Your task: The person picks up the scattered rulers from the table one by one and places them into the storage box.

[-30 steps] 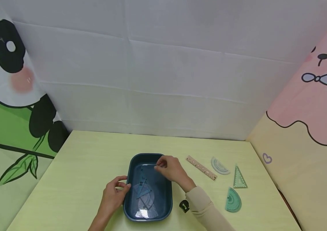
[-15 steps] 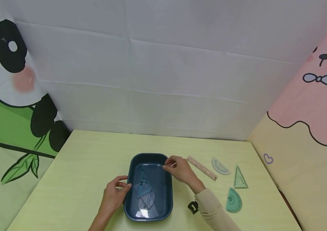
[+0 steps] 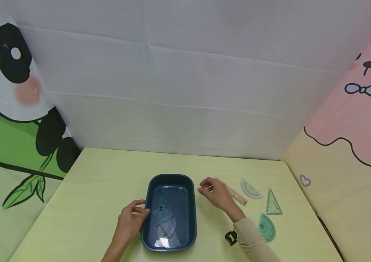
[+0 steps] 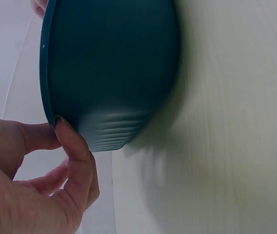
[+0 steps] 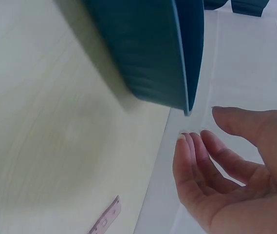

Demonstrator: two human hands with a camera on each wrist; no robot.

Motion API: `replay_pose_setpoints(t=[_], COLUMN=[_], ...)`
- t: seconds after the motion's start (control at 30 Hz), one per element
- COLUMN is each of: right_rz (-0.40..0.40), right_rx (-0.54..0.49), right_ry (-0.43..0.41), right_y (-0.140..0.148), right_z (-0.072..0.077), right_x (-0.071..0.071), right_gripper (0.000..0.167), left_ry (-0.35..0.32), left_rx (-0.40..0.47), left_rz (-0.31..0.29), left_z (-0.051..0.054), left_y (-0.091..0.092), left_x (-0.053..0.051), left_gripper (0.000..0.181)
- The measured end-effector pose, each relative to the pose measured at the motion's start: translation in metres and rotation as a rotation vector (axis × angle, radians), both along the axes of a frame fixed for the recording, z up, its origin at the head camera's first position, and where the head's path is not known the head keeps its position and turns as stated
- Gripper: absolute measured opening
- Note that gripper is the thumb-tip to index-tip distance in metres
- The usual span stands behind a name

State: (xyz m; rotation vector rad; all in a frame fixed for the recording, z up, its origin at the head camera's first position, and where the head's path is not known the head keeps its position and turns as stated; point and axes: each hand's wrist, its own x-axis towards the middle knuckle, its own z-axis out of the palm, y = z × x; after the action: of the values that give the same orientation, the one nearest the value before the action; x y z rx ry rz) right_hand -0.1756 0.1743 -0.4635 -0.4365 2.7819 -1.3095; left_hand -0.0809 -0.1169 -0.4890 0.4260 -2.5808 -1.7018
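Note:
A dark blue plastic tray point(image 3: 185, 203) lies on the table, with clear set squares point(image 3: 163, 215) and a clear protractor point(image 3: 169, 228) overlapping inside it. My left hand point(image 3: 131, 219) pinches the tray's left rim between thumb and fingers; the left wrist view shows the thumb and fingertips on either side of the rim. Right of the tray, my right hand point(image 3: 217, 193) hovers over the table with nothing in it, thumb and fingers apart. Partly behind that hand lies a pink ruler point(image 3: 237, 196).
To the right lie a clear protractor point(image 3: 251, 188), a green set square point(image 3: 273, 204) and a green protractor point(image 3: 265, 228), partly covered by the right sleeve. A white cloth backdrop point(image 3: 185, 91) rises behind the table, with printed panels at both sides.
My right hand has moved right, from over the tray's right rim to the table beside the ruler. The left hand keeps its place on the rim.

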Motion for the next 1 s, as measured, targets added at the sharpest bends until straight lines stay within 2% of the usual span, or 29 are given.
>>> replay_pose_setpoints(t=[0.47, 0.8, 1.0], right_rz=[-0.068, -0.117, -0.140], right_rx=[0.007, 0.031, 0.031], right_ry=[0.003, -0.034, -0.025], right_y=[0.030, 0.049, 0.063], right_z=[-0.012, -0.018, -0.022], right_x=[-0.003, -0.003, -0.007], right_gripper=[0.010, 0.014, 0.016], left_ry=[-0.009, -0.009, -0.006], left_rx=[0.000, 0.030, 0.026], left_rz=[0.003, 0.005, 0.008], left_z=[0.000, -0.001, -0.001], left_y=[0.001, 0.001, 0.001], left_x=[-0.001, 0.000, -0.001], left_gripper=[0.037, 0.037, 0.037])
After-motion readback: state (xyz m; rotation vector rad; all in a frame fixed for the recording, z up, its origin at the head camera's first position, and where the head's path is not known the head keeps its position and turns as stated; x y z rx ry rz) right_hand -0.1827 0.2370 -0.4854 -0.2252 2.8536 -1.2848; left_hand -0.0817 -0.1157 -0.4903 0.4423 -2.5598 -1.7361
